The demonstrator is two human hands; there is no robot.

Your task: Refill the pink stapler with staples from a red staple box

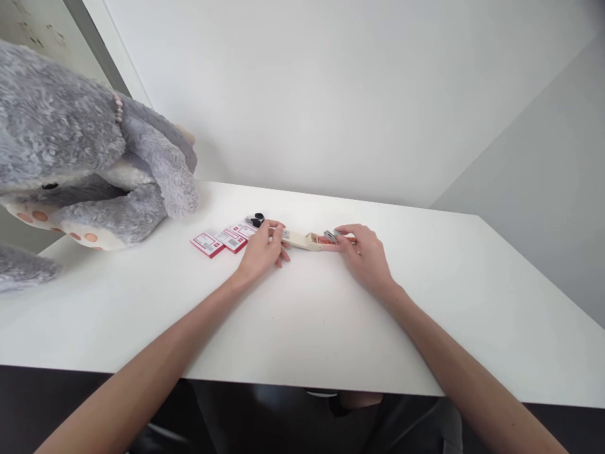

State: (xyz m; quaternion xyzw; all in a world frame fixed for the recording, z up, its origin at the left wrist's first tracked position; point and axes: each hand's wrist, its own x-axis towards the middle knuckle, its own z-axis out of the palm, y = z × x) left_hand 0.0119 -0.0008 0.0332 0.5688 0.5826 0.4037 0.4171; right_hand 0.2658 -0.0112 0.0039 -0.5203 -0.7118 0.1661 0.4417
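A stapler [297,238] lies folded wide open on the white table, its cream half to the left and its pinkish-orange half to the right of the hinge. My left hand [263,247] is closed round the far end of the cream half, thumb on top. Over the pinkish half, my right hand [371,255] pinches a small silver strip of staples [330,237] between thumb and fingertips. Its other fingers rest by the stapler's right end, which they partly hide. Whether the strip touches the tray beneath, I cannot tell.
Several red-and-white small boxes [208,244] lie left of my left hand, with a black-and-silver staple remover [255,219] behind them. A large grey plush toy [94,145] takes up the table's left end. A white wall [307,94] stands behind the table [293,328].
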